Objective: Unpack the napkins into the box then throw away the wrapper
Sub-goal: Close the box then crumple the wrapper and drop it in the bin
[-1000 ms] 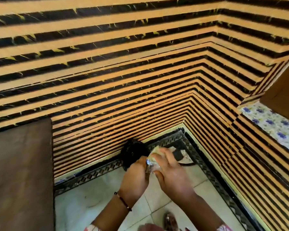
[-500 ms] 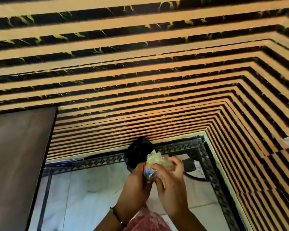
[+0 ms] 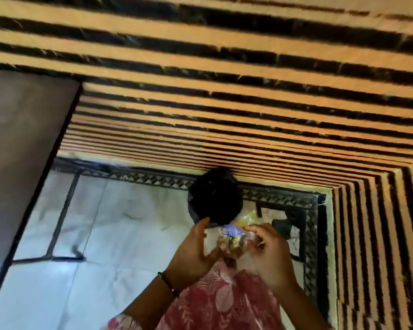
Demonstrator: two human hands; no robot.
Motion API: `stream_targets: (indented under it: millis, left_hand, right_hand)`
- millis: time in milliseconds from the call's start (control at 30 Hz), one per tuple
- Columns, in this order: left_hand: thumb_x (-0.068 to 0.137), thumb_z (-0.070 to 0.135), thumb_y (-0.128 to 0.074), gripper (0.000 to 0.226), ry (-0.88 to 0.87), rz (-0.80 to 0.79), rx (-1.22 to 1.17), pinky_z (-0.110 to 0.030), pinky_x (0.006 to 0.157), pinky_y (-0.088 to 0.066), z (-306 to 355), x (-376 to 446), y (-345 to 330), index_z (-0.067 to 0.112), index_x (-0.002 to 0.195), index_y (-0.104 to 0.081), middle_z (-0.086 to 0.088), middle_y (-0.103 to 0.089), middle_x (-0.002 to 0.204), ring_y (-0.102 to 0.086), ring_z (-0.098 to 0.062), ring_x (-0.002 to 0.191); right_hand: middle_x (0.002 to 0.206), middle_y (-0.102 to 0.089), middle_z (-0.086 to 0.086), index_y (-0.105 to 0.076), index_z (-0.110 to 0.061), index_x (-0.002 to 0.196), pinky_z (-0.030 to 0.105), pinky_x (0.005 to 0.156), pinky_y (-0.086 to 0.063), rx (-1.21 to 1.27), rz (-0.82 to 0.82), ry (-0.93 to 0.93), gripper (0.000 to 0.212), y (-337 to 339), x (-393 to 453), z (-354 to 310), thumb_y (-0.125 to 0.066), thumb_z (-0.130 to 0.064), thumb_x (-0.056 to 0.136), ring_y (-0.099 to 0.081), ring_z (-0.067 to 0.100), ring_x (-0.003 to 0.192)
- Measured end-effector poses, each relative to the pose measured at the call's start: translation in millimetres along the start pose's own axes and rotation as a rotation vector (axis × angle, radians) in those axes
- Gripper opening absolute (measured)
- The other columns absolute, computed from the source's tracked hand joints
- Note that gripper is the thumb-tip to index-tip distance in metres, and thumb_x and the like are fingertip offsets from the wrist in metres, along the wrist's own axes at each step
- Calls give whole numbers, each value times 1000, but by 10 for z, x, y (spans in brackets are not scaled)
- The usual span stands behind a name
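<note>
A crumpled clear wrapper with blue and yellow print sits between both hands, low in the middle of the head view. My left hand pinches its left side with thumb and fingers. My right hand holds its right side, fingers curled over it. Just beyond the hands stands a round bin lined with a black bag, against the foot of the striped wall. The wrapper is just in front of the bin's near rim. No napkins or box are in sight.
An orange and black striped wall fills the top and turns a corner at the right. A dark brown panel stands at the left. The floor is white tile with a black patterned border.
The view has swung right and closer to the floor. Both hands have spread a little apart on the wrapper and now sit at the bin's near rim.
</note>
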State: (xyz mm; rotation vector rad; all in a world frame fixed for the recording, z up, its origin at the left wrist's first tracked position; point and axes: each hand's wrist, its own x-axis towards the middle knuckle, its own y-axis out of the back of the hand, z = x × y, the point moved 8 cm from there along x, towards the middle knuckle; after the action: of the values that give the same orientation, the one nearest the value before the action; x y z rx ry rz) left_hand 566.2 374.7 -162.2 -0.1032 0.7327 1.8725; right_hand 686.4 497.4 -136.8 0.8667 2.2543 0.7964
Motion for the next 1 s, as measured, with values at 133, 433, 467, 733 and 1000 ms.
stream_targets:
  millis: [133,433,467,733,1000]
  left_hand:
    - [73,79,-29,98,237,31,84,-25,99,-34,-611,375,-154,7,140,-29,-14,-43,139,-45,-28,125]
    - [85,46,-45,66,502,-19,162,-46,102,-39,-2193,1356,-1050,4,136,-34,-19,-43,138,-43,-37,124]
    - [88,38,-50,63,505,-24,164,-45,106,-35,-2341,1474,-1127,5,138,-30,-18,-39,142,-38,-35,128]
    - [89,30,-52,74,516,34,288,-37,117,-14,-3261,2140,-1385,9,146,-10,-12,-10,156,-10,-29,143]
    - [90,25,-50,71,489,13,291,-39,119,-9,-3317,2141,-1415,12,147,-9,-8,-6,157,-6,-25,144]
  right_hand:
    - [100,-66,3,-67,-20,101,3,66,-40,-47,-140,-65,28,-348,468,504,-66,-3,78,-59,12,79]
    - [80,-62,3,-54,-22,92,32,56,-47,4,-162,-291,24,-1698,1792,1701,-67,-7,78,-62,27,72]
    - [81,-63,6,-52,-23,88,39,58,-52,29,-177,-317,26,-1879,1909,1844,-68,-6,77,-64,31,72]
    - [82,-66,17,-52,-20,72,51,73,-57,-40,-370,-497,15,-3343,2671,3070,-65,-14,68,-67,36,77]
    - [111,-59,4,-43,-15,135,34,75,-55,441,-636,-637,47,-3899,2716,2991,-46,-3,90,-61,22,95]
